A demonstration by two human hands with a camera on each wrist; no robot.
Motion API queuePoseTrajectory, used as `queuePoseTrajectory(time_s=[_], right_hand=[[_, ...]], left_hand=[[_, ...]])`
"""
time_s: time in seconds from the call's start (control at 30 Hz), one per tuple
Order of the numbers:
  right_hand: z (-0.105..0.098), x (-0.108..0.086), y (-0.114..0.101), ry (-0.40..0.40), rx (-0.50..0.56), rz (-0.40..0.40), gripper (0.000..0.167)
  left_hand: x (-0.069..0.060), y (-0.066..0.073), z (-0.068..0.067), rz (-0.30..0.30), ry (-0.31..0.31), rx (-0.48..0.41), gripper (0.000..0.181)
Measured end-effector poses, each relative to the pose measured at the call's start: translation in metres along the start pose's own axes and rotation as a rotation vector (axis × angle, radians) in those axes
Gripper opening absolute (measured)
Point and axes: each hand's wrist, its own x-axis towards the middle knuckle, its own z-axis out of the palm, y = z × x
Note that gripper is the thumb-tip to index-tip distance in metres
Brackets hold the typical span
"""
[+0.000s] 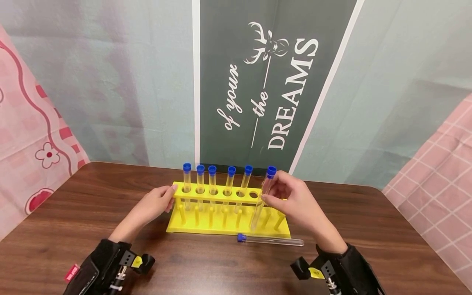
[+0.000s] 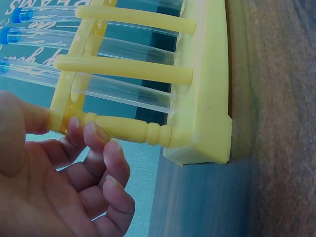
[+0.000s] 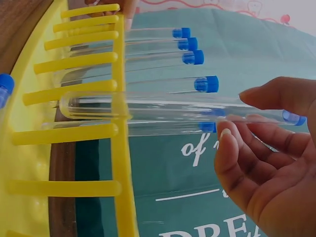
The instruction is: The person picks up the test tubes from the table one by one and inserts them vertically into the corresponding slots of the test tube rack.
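Note:
A yellow test tube rack (image 1: 217,228) stands on the table, with several clear, blue-capped test tubes (image 1: 212,176) in its holes. At the rack's left end, my left hand (image 1: 156,201) pinches the top bar between thumb and forefinger; in the left wrist view the other fingers curl beside the end post (image 2: 131,128). My right hand (image 1: 295,200) holds another blue-capped test tube (image 3: 163,106) near its cap. That tube slants in front of the top bar by an unfilled hole (image 1: 253,194), its rounded bottom low over the rack's base.
One more capped test tube (image 1: 273,240) lies flat on the brown wooden table (image 1: 195,266), along the rack's front edge. Behind the table hangs a cloth (image 1: 166,82) with printed lettering. Upright yellow pegs (image 1: 211,215) line the front of the rack.

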Motion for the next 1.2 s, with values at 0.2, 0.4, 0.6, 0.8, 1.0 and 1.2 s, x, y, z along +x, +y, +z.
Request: queuePoseTrajectory(time_s=[0.2,0.4,0.6,0.8,1.0,1.2], right_hand=[[-0.004,0.005,-0.007,0.066,-0.015,-0.003,0.015],[-0.008,0.012,-0.012,0.1,0.016,-0.023,0.013],[-0.01,0.02,-0.014,0.133,0.013,-0.035,0.013],[-0.012,0.027,-0.011,0.166,-0.034,-0.021,0.014],[-0.012,0.032,-0.01,0.175,-0.066,0.002,0.015],[-0.01,0.035,-0.008,0.172,-0.086,-0.005,0.015]], left_hand=[[0.0,0.0,0.0,-0.006,0.004,0.001,0.041],[0.0,0.0,0.001,-0.01,0.003,-0.001,0.041],[0.0,0.0,0.001,-0.015,0.006,0.002,0.042],[-0.001,0.001,0.0,-0.012,0.003,-0.008,0.041],[-0.001,0.001,0.0,-0.014,0.005,-0.006,0.041],[0.0,0.001,0.0,-0.023,0.005,0.005,0.041]])
